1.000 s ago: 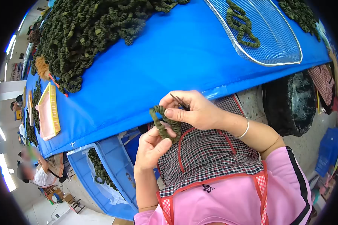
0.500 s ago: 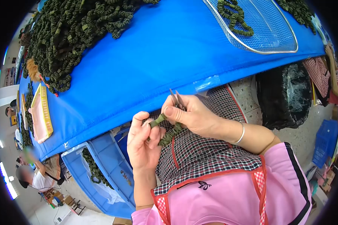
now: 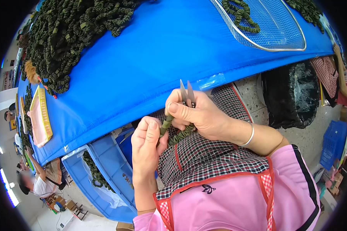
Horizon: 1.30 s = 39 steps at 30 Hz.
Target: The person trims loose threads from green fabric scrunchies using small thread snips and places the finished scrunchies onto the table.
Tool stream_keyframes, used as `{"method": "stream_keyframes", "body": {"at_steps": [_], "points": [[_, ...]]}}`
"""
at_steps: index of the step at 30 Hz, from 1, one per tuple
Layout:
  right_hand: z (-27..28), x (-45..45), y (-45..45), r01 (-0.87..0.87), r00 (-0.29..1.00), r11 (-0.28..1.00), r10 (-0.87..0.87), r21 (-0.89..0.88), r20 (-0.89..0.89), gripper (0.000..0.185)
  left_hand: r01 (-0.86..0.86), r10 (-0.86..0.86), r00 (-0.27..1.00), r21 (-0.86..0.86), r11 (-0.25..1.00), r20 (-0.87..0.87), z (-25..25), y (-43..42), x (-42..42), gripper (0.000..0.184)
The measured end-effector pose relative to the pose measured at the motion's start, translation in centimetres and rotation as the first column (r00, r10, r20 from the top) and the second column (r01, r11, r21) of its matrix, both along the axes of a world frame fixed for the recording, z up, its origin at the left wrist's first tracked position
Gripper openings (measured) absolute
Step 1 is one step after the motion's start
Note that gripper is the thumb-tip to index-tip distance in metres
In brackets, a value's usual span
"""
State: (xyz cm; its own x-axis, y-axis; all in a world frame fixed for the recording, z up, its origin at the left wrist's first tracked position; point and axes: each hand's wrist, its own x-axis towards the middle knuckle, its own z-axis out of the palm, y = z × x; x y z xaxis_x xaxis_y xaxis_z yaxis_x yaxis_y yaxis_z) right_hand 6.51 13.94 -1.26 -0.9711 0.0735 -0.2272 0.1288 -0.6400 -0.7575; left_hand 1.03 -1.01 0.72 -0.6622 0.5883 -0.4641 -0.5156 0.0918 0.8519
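Observation:
A dark green scrunchie (image 3: 182, 135) is stretched between my two hands over my lap, its gathered ring hanging below. My left hand (image 3: 145, 140) is closed, thumb and fingers pinching the scrunchie's smooth band. Closed too, my right hand (image 3: 199, 115) pinches the same band at its upper end between thumb and finger. Small scissors (image 3: 187, 92) are tucked in the right palm, their two blades pointing up and slightly apart. The blades do not touch the scrunchie, and the handles are mostly hidden by the fingers.
A large heap of green scrunchies (image 3: 71, 34) lies on the blue-covered table (image 3: 142, 57). Several more are in a wire basket (image 3: 273, 29). A blue crate (image 3: 108, 158) stands below the table edge, with a black bag (image 3: 289, 100) to the right. Another person (image 3: 44, 184) is at left.
My left fingers have closed in on the band, which is now turned more upright. The scissors in my right hand have swung to point more upward.

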Motion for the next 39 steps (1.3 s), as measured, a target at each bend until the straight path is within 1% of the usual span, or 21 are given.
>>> {"method": "stream_keyframes", "body": {"at_steps": [1, 3, 4, 5, 6, 7, 9, 10, 14, 17, 20, 26, 29, 32, 33, 35, 36, 37, 39], "points": [[0.0, 0.0, 0.0, 0.001, 1.000, 0.998, -0.001, -0.060, 0.005, 0.020, -0.005, 0.003, 1.000, 0.043, 0.999, 0.031, -0.1, 0.0, -0.1, 0.022], [0.2, 0.0, 0.2, -0.006, 1.000, 0.999, 0.006, 0.032, 0.022, 0.019, -0.013, 0.001, 0.996, 0.128, 0.992, 0.092, -0.3, 0.1, -0.3, 0.023], [0.3, 0.0, 0.2, -0.010, 1.000, 0.996, 0.007, 0.088, 0.026, 0.019, 0.000, -0.002, 1.000, 0.109, 0.994, 0.017, -0.3, 0.2, -0.1, 0.021], [0.5, 0.0, 0.3, -0.012, 1.000, 0.990, 0.008, 0.143, 0.030, 0.018, 0.014, -0.011, 0.997, 0.041, 0.999, -0.077, -0.1, 0.5, 0.2, 0.021], [0.5, 0.0, 0.3, -0.002, 1.000, 0.990, 0.005, 0.138, -0.020, 0.017, 0.022, -0.027, 0.985, -0.030, 0.999, -0.168, 0.3, 0.9, 0.6, 0.020], [0.6, 0.1, 0.3, -0.001, 1.000, 0.987, 0.003, 0.161, -0.009, 0.016, 0.021, -0.047, 0.966, -0.103, 0.994, -0.255, 0.4, 1.1, 0.9, 0.020], [0.8, 0.1, 0.6, 0.000, 1.000, 0.979, -0.002, 0.205, 0.012, 0.016, 0.016, -0.032, 0.977, -0.073, 0.997, -0.213, 0.2, 0.7, 0.7, 0.020], [1.0, 0.0, 0.8, -0.007, 0.999, 0.981, 0.000, 0.195, 0.037, 0.015, 0.023, -0.036, 0.982, -0.068, 0.997, -0.186, 0.1, 0.6, 0.7, 0.020], [1.3, -0.3, 1.1, 0.049, 0.998, 0.997, -0.052, 0.062, 0.043, 0.015, 0.012, -0.019, 0.993, -0.058, 0.998, -0.120, 0.6, 0.3, 0.5, 0.019], [1.3, -0.4, 1.4, 0.061, 0.998, 0.998, -0.061, -0.006, 0.019, 0.014, 0.011, -0.012, 0.998, -0.024, 1.000, -0.055, 0.9, 0.3, 0.4, 0.018], [0.7, -0.5, 1.4, 0.067, 0.997, 0.996, -0.064, -0.058, 0.051, 0.012, 0.019, -0.020, 0.999, 0.044, 0.999, 0.025, 0.7, 0.2, 0.2, 0.018], [0.7, -0.7, 1.3, 0.074, 0.994, 0.996, -0.069, -0.055, 0.081, 0.011, 0.039, -0.049, 0.994, 0.103, 0.994, 0.097, 0.3, 0.0, -0.2, 0.017], [0.8, -0.7, 1.8, 0.100, 0.992, 0.993, -0.095, -0.070, 0.078, 0.011, 0.079, -0.080, 0.993, 0.020, 0.997, 0.089, 0.3, 0.0, -0.1, 0.019], [0.4, -0.8, 2.6, 0.112, 0.994, 0.982, -0.109, -0.152, 0.029, 0.011, 0.131, -0.130, 0.991, -0.012, 0.991, 0.039, 0.1, -0.1, 0.2, 0.020], [0.3, -0.8, 2.4, 0.115, 0.993, 0.983, -0.112, -0.142, 0.033, 0.011, 0.107, -0.108, 0.993, 0.010, 0.994, 0.051, 0.1, 0.0, 0.2, 0.019], [0.2, -1.0, 1.8, 0.121, 0.992, 0.985, -0.118, -0.120, 0.038, 0.011, 0.059, -0.063, 0.995, 0.056, 0.997, 0.072, 0.2, 0.4, 0.0, 0.016], [0.3, -0.9, 1.4, 0.112, 0.992, 0.994, -0.111, -0.017, 0.054, 0.011, 0.061, -0.062, 0.997, 0.027, 0.998, 0.039, 0.3, 0.6, 0.0, 0.016], [0.4, -0.7, 1.2, 0.063, 0.997, 0.996, -0.065, 0.062, 0.041, 0.012, 0.061, -0.061, 0.998, -0.004, 0.998, 0.006, 0.4, 0.7, 0.0, 0.015], [0.4, -0.4, 1.0, 0.093, 0.996, 0.992, -0.093, 0.079, -0.008, 0.011, 0.025, -0.028, 0.996, -0.035, 0.999, -0.090, 0.3, 0.7, 0.4, 0.013]]}}
